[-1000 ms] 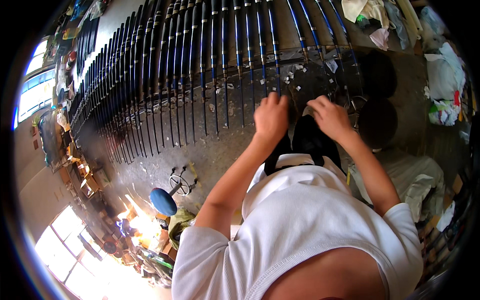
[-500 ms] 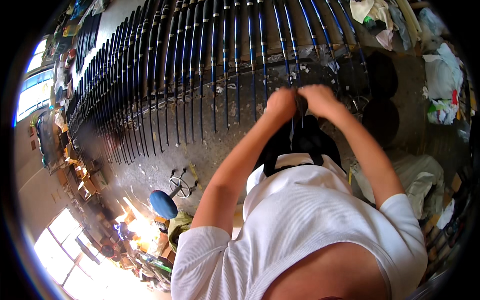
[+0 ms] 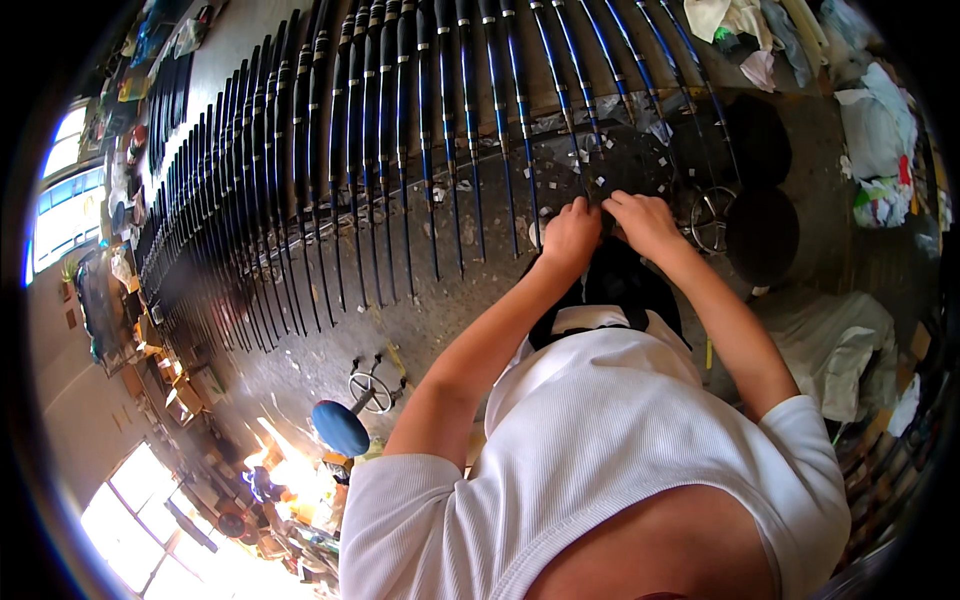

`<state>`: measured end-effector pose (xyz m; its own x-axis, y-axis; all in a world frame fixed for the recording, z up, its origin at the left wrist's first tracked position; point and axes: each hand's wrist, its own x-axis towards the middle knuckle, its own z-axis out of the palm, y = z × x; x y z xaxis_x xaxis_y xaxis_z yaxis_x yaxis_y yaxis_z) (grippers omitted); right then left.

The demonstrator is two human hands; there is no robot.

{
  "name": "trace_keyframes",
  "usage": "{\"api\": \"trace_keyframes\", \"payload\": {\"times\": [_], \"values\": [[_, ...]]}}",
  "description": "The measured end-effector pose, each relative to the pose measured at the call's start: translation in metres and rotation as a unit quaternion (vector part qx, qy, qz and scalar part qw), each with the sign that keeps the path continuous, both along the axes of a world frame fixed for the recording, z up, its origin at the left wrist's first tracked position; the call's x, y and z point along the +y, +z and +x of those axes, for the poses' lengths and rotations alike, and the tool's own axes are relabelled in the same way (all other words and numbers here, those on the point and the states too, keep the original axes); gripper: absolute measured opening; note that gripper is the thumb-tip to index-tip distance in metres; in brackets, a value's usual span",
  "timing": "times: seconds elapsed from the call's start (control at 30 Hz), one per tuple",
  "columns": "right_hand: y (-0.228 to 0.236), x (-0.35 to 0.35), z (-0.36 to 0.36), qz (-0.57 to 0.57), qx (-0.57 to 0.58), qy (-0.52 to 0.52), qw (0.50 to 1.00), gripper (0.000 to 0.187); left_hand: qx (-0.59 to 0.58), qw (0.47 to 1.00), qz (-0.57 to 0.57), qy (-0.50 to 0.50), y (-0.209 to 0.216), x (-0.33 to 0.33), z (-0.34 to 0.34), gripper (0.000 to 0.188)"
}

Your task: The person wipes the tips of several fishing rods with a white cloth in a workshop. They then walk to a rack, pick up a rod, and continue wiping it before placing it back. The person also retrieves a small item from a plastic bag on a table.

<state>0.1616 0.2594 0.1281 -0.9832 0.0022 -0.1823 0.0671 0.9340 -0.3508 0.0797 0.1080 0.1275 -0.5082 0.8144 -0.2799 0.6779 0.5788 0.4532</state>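
A long row of fishing rods (image 3: 421, 110), with black grips and shiny blue shafts, lies side by side with thin ends pointing toward me. My left hand (image 3: 573, 235) is closed in a pinch at the thin end of one rod (image 3: 566, 105) right of the middle. Close beside it, fingertips almost meeting the left ones, my right hand (image 3: 643, 224) is also curled closed. What lies between the right fingers is too small and dark to make out. Both hands are above my dark-clad lap.
The rods' thick ends rest on a pale surface (image 3: 232, 45). A blue round stool (image 3: 341, 428) stands at left, and dark round seats (image 3: 762, 240) at right. White plastic bags (image 3: 878, 125) hang far right; a pale cloth (image 3: 835, 345) lies below. Scraps litter the floor.
Both hands have come slightly nearer to my body, and their fingertips have drawn apart a little. The whole view has shifted slightly, with the stool now lower.
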Motion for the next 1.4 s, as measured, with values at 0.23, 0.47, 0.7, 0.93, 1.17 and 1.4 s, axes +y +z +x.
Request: {"api": "trace_keyframes", "payload": {"times": [0.23, 0.47, 0.7, 0.93, 1.17, 1.4], "values": [[0.016, 0.012, 0.008, -0.005, -0.019, -0.047, 0.999, 0.025, 0.017, 0.996, 0.083, -0.028, -0.02, 0.014, 0.012, 0.009], [0.047, -0.034, -0.012, -0.083, 0.001, -0.044, 0.996, 0.032, 0.078, 0.994, -0.001, 0.081, 0.051, -0.051, -0.03, 0.023], [0.035, -0.084, -0.041, -0.09, -0.157, 0.042, 0.983, 0.041, -0.011, 0.995, -0.09, 0.046, 0.027, -0.095, -0.045, 0.031], [0.038, -0.061, -0.069, -0.074, -0.162, 0.026, 0.984, 0.043, -0.1, 0.994, 0.025, 0.036, 0.002, -0.078, -0.041, 0.034], [0.056, -0.041, -0.088, -0.036, -0.035, -0.058, 0.997, 0.04, -0.044, 0.977, 0.168, 0.128, 0.023, -0.068, -0.081, 0.041], [0.025, -0.079, -0.029, -0.008, -0.073, 0.017, 0.997, 0.042, -0.014, 0.999, -0.032, -0.036, 0.024, -0.094, -0.028, 0.074]]}}
